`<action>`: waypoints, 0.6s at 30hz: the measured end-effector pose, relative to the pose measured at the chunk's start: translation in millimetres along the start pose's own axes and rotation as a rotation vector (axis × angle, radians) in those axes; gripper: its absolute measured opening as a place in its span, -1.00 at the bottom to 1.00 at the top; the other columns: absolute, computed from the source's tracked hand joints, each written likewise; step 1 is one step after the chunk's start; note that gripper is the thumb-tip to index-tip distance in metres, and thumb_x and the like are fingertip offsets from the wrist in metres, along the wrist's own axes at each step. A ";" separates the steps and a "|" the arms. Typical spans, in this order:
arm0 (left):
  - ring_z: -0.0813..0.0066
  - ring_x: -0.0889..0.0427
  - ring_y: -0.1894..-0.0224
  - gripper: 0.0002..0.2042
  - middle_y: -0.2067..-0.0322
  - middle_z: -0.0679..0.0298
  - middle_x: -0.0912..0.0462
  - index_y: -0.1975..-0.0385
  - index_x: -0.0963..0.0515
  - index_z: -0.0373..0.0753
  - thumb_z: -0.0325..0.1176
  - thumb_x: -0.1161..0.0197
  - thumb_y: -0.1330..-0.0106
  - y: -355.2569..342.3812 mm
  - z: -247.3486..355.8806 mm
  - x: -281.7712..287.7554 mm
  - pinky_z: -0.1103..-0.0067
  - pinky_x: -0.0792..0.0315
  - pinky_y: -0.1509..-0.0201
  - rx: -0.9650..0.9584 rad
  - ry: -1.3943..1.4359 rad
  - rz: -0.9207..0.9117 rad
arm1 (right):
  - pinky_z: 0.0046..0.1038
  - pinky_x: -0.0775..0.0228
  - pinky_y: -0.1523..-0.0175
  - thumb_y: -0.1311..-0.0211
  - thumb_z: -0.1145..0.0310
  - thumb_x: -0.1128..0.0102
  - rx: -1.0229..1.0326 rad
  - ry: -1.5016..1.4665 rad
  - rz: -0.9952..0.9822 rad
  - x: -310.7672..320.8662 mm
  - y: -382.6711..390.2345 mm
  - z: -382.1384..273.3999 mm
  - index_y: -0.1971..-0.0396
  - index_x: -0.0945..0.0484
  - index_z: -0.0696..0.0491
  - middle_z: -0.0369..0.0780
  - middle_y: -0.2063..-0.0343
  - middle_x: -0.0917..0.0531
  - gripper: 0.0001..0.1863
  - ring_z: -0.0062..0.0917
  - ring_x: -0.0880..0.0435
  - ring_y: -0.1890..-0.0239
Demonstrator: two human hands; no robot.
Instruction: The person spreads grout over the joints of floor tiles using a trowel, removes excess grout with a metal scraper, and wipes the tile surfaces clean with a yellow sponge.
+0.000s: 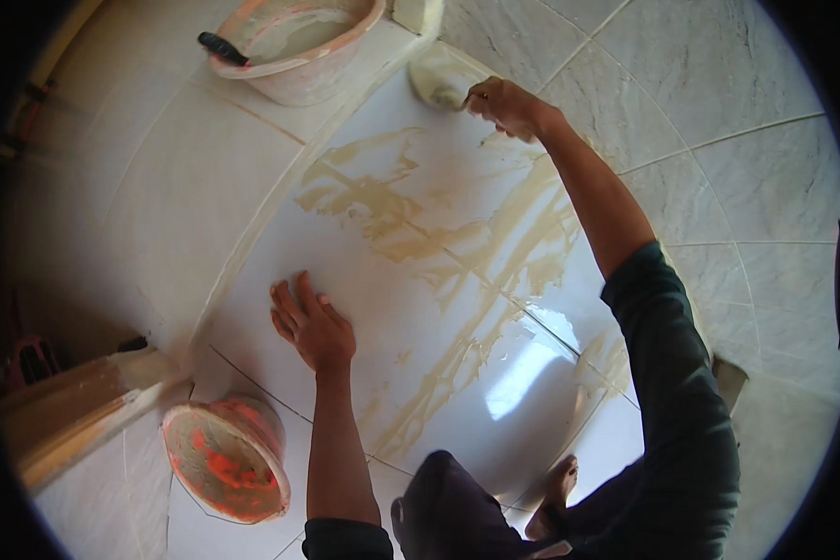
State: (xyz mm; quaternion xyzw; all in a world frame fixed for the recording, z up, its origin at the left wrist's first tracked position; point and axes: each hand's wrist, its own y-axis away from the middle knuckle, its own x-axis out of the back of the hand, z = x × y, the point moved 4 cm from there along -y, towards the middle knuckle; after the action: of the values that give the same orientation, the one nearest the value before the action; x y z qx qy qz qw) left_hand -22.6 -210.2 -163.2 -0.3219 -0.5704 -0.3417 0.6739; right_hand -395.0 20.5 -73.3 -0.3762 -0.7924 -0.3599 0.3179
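My right hand (499, 107) grips a flat, grout-smeared scraper (436, 82) at the upper middle, where the white tiled floor (271, 271) meets a raised edge. Its handle is mostly hidden by my fingers. Beige wet grout (523, 219) is smeared in broad streaks over the tiles and along their joints. My left hand (310, 322) rests on a bare patch of tile with its fingers spread.
A pale bucket (303, 79) with a black-handled tool (222, 49) sits on the ledge at top left. A tilted bucket (271, 448) with orange stains stands lower left, beside a wooden frame (84, 411). Marble-patterned tiles (756, 177) lie at right. My knee and foot show below.
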 end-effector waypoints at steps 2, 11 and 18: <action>0.08 0.00 -0.49 -0.55 -0.39 0.06 -0.06 -0.38 -0.18 -0.07 -0.31 0.09 -0.51 -1.5 2.5 3.3 0.09 0.09 -0.50 -0.005 -0.024 0.036 | -0.29 -0.52 0.40 -0.23 0.33 -0.08 0.143 0.214 -0.003 24.2 16.9 -11.2 0.43 -0.58 0.26 -0.10 0.54 -0.64 -0.74 -0.33 -0.67 0.50; 0.13 -0.08 -0.46 -0.56 -0.36 0.06 -0.13 -0.38 -0.21 -0.01 -0.26 0.10 -0.52 -7.2 8.9 -0.7 0.11 0.04 -0.48 -0.048 0.016 0.102 | -0.08 -0.57 0.22 -0.26 0.44 0.08 -0.080 0.694 -0.100 85.1 49.7 49.0 0.33 -0.55 0.35 0.17 0.38 -0.68 -0.72 -0.04 -0.74 0.35; 0.11 -0.12 -0.45 -0.58 -0.35 0.11 -0.16 -0.37 -0.25 0.04 -0.23 0.10 -0.53 -5.4 4.8 -6.7 0.13 0.02 -0.47 -0.087 0.024 0.195 | -0.01 -0.53 -0.02 -0.29 0.38 0.05 -0.200 0.947 -0.247 111.4 205.1 207.6 0.15 -0.56 0.22 0.14 0.22 -0.68 -0.71 0.01 -0.69 0.09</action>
State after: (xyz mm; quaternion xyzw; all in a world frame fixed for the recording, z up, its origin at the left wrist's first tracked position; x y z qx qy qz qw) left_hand -30.5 -208.6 -168.9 -0.4006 -0.5132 -0.3026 0.6961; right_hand -331.4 323.4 -30.9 -0.1033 -0.5612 -0.6004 0.5603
